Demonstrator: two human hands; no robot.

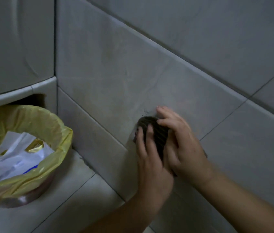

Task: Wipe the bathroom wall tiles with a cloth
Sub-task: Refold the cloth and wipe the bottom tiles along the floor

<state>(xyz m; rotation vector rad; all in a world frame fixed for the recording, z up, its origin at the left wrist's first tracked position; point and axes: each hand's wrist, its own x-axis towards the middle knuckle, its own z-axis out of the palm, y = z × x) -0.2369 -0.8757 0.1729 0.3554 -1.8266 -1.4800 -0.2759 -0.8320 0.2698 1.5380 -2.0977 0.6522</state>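
Low and right of centre, both hands press a dark, ribbed, rounded cloth [156, 130] against the smooth grey wall tiles [119, 69]. The left hand [151, 158] lies flat on the cloth's lower side, fingers straight. The right hand [181, 142] covers its right side, fingers bent loosely over the top edge; both are motion-blurred. At lower left a round bin [23, 197] lined with a crinkled yellow bag [48, 125] holds crumpled white paper [13, 158], standing on the tiled floor [75, 190].
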